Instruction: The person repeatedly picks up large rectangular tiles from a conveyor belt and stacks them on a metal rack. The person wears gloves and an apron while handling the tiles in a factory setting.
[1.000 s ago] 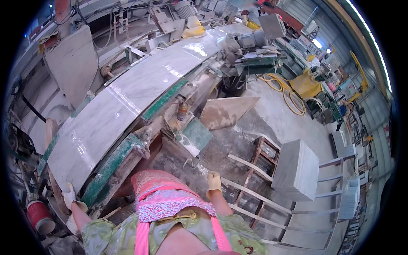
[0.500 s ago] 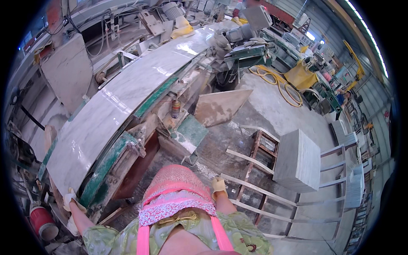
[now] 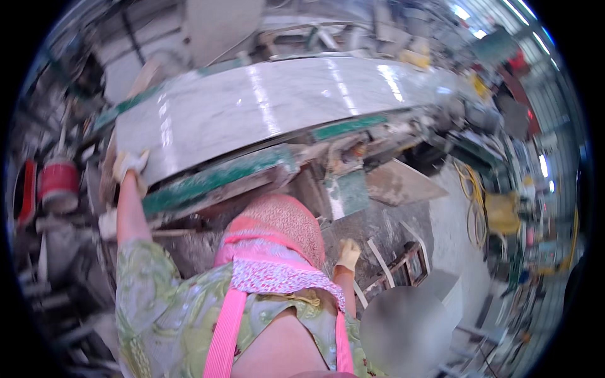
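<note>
A long, glossy white-grey stone slab lies across a worn green-edged bench in front of me. My left hand, in a pale glove, is at the slab's near left corner, with its fingers spread against the edge. The tips around that edge are blurred. Off to the right and apart from the slab, my right hand hangs low in a cream glove. Its fingers look curled in, and nothing shows in them.
A red-and-grey cylinder stands left of the slab. A brown stone offcut leans beyond the bench. A yellow hose lies coiled on the floor at right. One blurred grey round patch hides part of the lower right.
The view has turned left, so the slab now runs nearly crosswise. My left arm reaches farther forward along the slab's left end. My right hand appears farther right, still away from the slab.
</note>
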`<state>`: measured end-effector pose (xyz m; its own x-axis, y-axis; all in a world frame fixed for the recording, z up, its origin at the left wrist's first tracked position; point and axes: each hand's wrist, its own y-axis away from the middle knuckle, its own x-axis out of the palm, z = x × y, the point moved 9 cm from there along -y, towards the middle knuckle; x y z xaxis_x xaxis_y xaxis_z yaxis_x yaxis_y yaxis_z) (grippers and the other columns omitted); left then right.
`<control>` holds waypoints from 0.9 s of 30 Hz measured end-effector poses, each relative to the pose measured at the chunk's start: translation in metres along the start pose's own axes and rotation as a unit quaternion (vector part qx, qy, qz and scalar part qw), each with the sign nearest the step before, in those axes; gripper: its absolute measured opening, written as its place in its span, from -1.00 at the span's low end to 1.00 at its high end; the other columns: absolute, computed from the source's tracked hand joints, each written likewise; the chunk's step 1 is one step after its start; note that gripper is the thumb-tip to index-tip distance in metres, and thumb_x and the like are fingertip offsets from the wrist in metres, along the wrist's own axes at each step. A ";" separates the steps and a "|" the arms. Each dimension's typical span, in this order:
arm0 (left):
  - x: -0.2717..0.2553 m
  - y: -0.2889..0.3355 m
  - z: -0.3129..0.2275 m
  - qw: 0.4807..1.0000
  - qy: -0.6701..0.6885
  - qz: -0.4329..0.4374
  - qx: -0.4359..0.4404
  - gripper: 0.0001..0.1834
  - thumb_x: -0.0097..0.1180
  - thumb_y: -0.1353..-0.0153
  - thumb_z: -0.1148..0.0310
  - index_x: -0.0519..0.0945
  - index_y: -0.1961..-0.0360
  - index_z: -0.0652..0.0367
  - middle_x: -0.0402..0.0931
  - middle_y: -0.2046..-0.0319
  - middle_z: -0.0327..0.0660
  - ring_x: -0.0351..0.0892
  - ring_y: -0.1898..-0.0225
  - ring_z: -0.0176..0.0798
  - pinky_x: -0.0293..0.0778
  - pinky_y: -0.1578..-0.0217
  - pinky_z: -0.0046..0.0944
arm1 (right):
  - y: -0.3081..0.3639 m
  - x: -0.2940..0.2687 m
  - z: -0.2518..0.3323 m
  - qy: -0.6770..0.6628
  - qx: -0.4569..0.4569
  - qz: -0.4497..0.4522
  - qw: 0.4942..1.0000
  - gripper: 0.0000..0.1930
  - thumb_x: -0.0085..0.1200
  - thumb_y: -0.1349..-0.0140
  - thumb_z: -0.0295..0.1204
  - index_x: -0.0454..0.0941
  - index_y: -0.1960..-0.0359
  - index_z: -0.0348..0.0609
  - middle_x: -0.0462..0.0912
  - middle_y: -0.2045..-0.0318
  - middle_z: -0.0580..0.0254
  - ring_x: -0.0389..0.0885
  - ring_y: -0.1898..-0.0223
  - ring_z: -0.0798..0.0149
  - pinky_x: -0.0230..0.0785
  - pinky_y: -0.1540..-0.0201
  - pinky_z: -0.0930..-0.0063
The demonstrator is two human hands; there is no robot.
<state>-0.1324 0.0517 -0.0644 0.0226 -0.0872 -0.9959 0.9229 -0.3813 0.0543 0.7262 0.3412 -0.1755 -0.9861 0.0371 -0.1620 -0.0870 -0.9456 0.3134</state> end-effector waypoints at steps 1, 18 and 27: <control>-0.070 0.044 -0.042 0.995 -0.006 0.054 -0.080 -0.11 -0.07 0.03 -0.45 0.61 0.05 0.20 0.52 -0.02 0.04 0.52 -0.05 0.09 0.45 -0.02 -0.03 | 0.007 0.007 0.026 -0.036 0.013 -0.045 0.998 -0.72 -0.01 -0.30 -0.26 0.50 0.16 -0.23 0.58 0.34 0.31 0.50 0.33 0.42 0.36 0.33 0.57; -0.068 0.044 0.009 0.979 0.118 0.071 -0.153 0.20 0.08 0.05 -0.35 -0.11 -0.40 0.23 -0.20 -0.42 0.03 -0.20 -0.44 0.01 -0.11 -0.34 0.11 | -0.018 0.388 0.353 0.151 -0.236 0.265 0.923 -0.45 -0.02 -0.30 -0.26 0.24 -0.23 -0.36 0.41 -0.14 -0.02 0.35 -0.17 0.21 0.10 -0.26 0.38; -0.041 0.040 0.021 0.968 0.230 0.044 -0.090 0.25 0.04 0.07 -0.40 -0.17 -0.42 0.23 -0.20 -0.43 0.03 -0.28 -0.45 -0.03 -0.22 -0.34 0.10 | -0.011 0.437 0.368 0.337 -0.272 0.349 0.831 -0.50 -0.13 -0.24 -0.55 0.22 -0.26 -0.24 0.32 -0.22 -0.11 0.29 -0.23 0.02 0.11 -0.26 0.34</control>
<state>-0.1041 0.0206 -0.0201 0.2345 0.3229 -0.9169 0.9607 -0.2209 0.1679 0.2443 0.4868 0.0944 -0.4498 -0.5979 -0.6634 0.7309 -0.6734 0.1113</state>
